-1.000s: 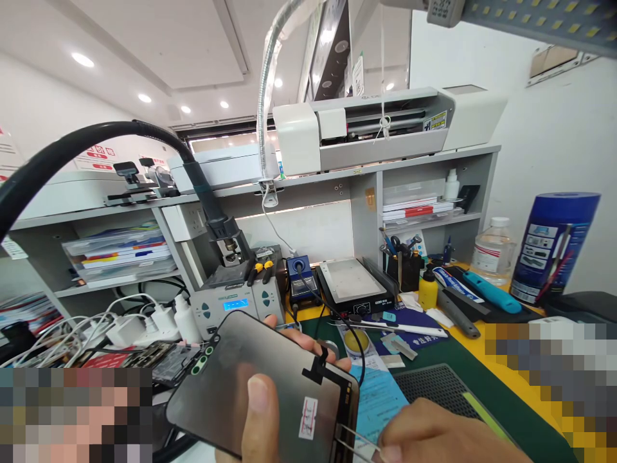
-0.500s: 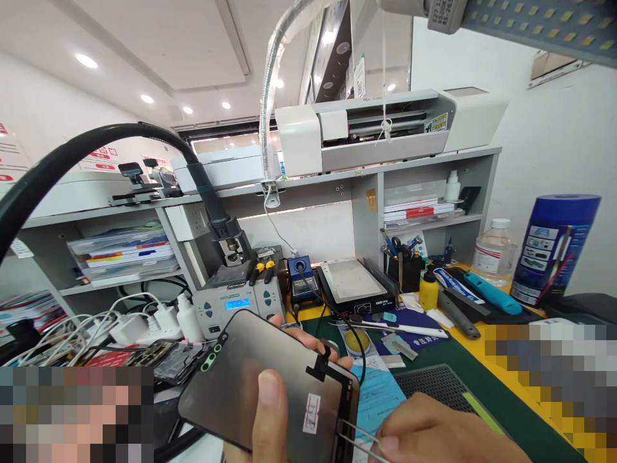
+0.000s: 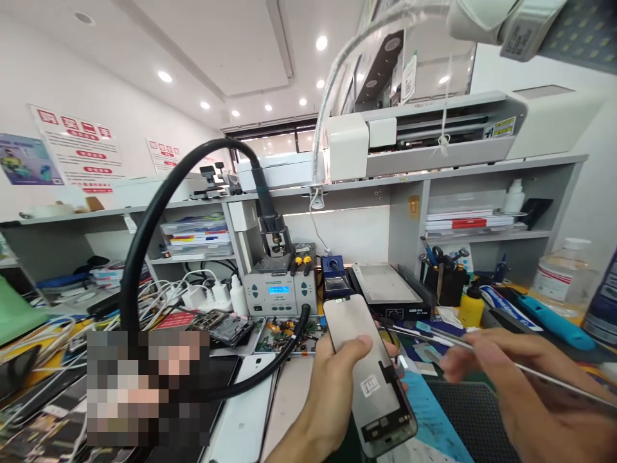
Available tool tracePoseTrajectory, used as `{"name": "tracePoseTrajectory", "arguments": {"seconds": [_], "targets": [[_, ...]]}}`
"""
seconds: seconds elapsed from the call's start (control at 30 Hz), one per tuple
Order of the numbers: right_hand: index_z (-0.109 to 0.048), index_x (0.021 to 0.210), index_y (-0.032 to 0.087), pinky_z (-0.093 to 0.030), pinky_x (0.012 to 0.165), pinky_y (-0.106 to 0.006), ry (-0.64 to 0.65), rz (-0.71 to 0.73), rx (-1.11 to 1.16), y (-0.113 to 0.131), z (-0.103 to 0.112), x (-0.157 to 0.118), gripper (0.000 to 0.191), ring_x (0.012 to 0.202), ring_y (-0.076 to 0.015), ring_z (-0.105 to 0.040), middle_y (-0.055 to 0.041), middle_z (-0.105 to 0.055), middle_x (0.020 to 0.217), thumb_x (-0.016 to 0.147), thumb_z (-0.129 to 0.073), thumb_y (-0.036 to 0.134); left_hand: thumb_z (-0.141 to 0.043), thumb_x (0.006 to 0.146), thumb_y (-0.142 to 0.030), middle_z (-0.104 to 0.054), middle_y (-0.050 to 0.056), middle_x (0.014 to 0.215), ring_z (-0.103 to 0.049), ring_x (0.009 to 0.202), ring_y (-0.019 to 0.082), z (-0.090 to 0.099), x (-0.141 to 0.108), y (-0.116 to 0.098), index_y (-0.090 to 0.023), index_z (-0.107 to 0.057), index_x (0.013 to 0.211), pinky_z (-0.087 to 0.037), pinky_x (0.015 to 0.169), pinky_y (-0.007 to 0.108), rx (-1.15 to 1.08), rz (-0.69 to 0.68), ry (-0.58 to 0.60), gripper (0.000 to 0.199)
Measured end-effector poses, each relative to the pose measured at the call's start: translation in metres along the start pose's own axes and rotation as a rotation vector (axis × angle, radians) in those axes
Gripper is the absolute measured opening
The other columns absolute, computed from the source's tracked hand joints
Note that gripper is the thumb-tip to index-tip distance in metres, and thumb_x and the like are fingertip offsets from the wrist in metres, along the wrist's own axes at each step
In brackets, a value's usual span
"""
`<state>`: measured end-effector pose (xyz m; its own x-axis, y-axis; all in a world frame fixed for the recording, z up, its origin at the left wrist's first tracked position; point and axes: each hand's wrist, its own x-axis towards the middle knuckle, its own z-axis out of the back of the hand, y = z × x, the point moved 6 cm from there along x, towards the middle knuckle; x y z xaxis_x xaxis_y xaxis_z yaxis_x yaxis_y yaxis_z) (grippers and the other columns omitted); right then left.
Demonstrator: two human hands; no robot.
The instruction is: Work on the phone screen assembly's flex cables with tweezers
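My left hand (image 3: 330,386) grips a phone screen (image 3: 348,331) by its edges, thumb pressed on its silvery back and fingertips showing at the far side. The screen's back carries a small white label (image 3: 369,386), a black flex cable (image 3: 388,373) and a dark strip at the lower end. To the right of the screen and apart from it, my right hand (image 3: 525,379) holds metal tweezers (image 3: 554,374) between thumb and fingers, slanting up to the left. This hand is slightly blurred, and where the tips end is hard to make out.
A hot air station (image 3: 279,292) with a thick black hose (image 3: 132,257) stands behind. Nearby are a heating plate (image 3: 393,286), a yellow bottle (image 3: 471,307) and a tool holder (image 3: 443,283). White phones (image 3: 243,411), circuit boards (image 3: 289,334) and cables (image 3: 159,308) crowd the left.
My view has swung left. The tweezers have come away from the screen's lower end as my right hand moved up and right. The screen, still in my left hand, is turned more upright.
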<state>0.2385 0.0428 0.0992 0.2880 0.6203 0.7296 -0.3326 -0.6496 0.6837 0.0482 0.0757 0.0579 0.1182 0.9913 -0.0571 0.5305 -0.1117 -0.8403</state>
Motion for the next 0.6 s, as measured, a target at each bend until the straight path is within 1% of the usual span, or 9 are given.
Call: {"name": "tracePoseTrajectory", "arguments": {"seconds": [0.07, 0.1, 0.13, 0.2, 0.3, 0.37, 0.43, 0.53, 0.6], "targets": [[-0.067, 0.082, 0.024, -0.060, 0.062, -0.026, 0.013, -0.063, -0.008, -0.008, 0.001, 0.010, 0.014, 0.064, -0.0189, -0.069, -0.0014, -0.070, 0.073, 0.091, -0.065, 0.035, -0.062, 0.083, -0.023, -0.076, 0.013, 0.084, -0.073, 0.073, 0.026, 0.001, 0.003, -0.003, -0.009, -0.064, 0.094, -0.059, 0.068, 0.037, 0.036, -0.009, 0.022, 0.018], [-0.067, 0.083, 0.022, -0.060, 0.062, -0.026, 0.038, -0.126, 0.017, -0.015, -0.001, 0.014, 0.017, 0.063, -0.0187, -0.070, -0.0021, -0.071, 0.075, 0.089, -0.068, 0.038, -0.061, 0.083, -0.022, -0.076, 0.014, 0.084, -0.073, 0.074, 0.027, 0.002, 0.004, -0.005, -0.009, -0.064, 0.089, -0.058, 0.067, 0.037, 0.051, -0.012, 0.040, 0.014], [-0.068, 0.085, 0.021, -0.060, 0.061, -0.027, 0.092, -0.219, 0.071, -0.025, -0.005, 0.016, 0.021, 0.061, -0.0188, -0.070, -0.0023, -0.072, 0.073, 0.086, -0.071, 0.042, -0.059, 0.084, -0.022, -0.076, 0.014, 0.083, -0.073, 0.072, 0.026, 0.003, 0.005, -0.007, -0.010, -0.063, 0.087, -0.058, 0.065, 0.037, 0.062, -0.017, 0.063, 0.012], [-0.068, 0.090, 0.019, -0.060, 0.057, -0.027, 0.104, -0.281, 0.095, -0.038, -0.008, 0.019, 0.031, 0.057, -0.0179, -0.069, -0.0035, -0.073, 0.072, 0.087, -0.069, 0.050, -0.058, 0.084, -0.022, -0.076, 0.012, 0.079, -0.073, 0.066, 0.025, 0.004, 0.007, -0.008, -0.013, -0.060, 0.085, -0.058, 0.062, 0.037, 0.086, -0.015, 0.113, 0.009], [-0.067, 0.102, 0.015, -0.059, 0.055, -0.028, 0.184, -0.363, 0.158, -0.050, -0.018, 0.019, 0.041, 0.059, -0.0182, -0.070, -0.0083, -0.075, 0.083, 0.089, -0.064, 0.054, -0.060, 0.089, -0.026, -0.074, 0.005, 0.080, -0.071, 0.064, 0.019, 0.004, 0.009, -0.004, -0.015, -0.062, 0.094, -0.058, 0.063, 0.036, 0.152, 0.011, 0.214, 0.012], [-0.068, 0.108, 0.013, -0.060, 0.057, -0.030, 0.266, -0.415, 0.228, -0.052, -0.026, 0.016, 0.047, 0.063, -0.0201, -0.071, -0.0112, -0.076, 0.087, 0.089, -0.064, 0.056, -0.061, 0.092, -0.030, -0.073, 0.002, 0.081, -0.070, 0.064, 0.017, 0.001, 0.007, 0.000, -0.015, -0.063, 0.099, -0.058, 0.065, 0.035, 0.217, 0.034, 0.286, 0.017], [-0.070, 0.108, 0.012, -0.062, 0.063, -0.034, 0.355, -0.470, 0.317, -0.048, -0.032, 0.013, 0.050, 0.072, -0.0243, -0.075, -0.0132, -0.077, 0.090, 0.088, -0.065, 0.057, -0.057, 0.096, -0.033, -0.071, 0.001, 0.080, -0.070, 0.065, 0.016, -0.004, 0.003, 0.005, -0.014, -0.063, 0.103, -0.059, 0.066, 0.035, 0.285, 0.052, 0.340, 0.022], [-0.072, 0.104, 0.012, -0.063, 0.073, -0.037, 0.491, -0.549, 0.443, -0.038, -0.037, 0.008, 0.044, 0.085, -0.0282, -0.076, -0.0118, -0.078, 0.089, 0.084, -0.072, 0.051, -0.052, 0.099, -0.037, -0.070, 0.001, 0.086, -0.069, 0.069, 0.016, -0.010, -0.004, 0.012, -0.014, -0.063, 0.109, -0.058, 0.067, 0.034, 0.374, 0.071, 0.375, 0.027], [-0.073, 0.098, 0.013, -0.063, 0.073, -0.035, 0.542, -0.596, 0.490, -0.033, -0.038, 0.004, 0.037, 0.082, -0.0267, -0.076, -0.0090, -0.078, 0.085, 0.079, -0.080, 0.044, -0.059, 0.096, -0.036, -0.070, 0.003, 0.091, -0.068, 0.072, 0.016, -0.013, -0.006, 0.017, -0.015, -0.063, 0.111, -0.058, 0.068, 0.034, 0.426, 0.086, 0.370, 0.026]]}}
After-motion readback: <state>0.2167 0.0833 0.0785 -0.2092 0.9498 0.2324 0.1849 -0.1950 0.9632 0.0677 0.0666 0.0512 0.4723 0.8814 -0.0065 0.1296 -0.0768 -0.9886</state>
